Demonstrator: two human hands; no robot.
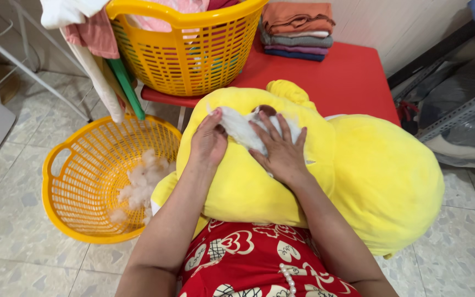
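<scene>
At the centre of the frame, a large yellow plush toy (353,170) is held across the lap of a person in a red patterned garment (248,264), and a tuft of white stuffing (243,129) is seen at its upper middle. The left hand (209,142) is curled, its fingers closed on the stuffing's left edge, while the right hand (281,148) is laid flat beside it with fingers spread. At lower left, a yellow basket (67,203) holding loose stuffing is seen on the tiled floor (12,242).
</scene>
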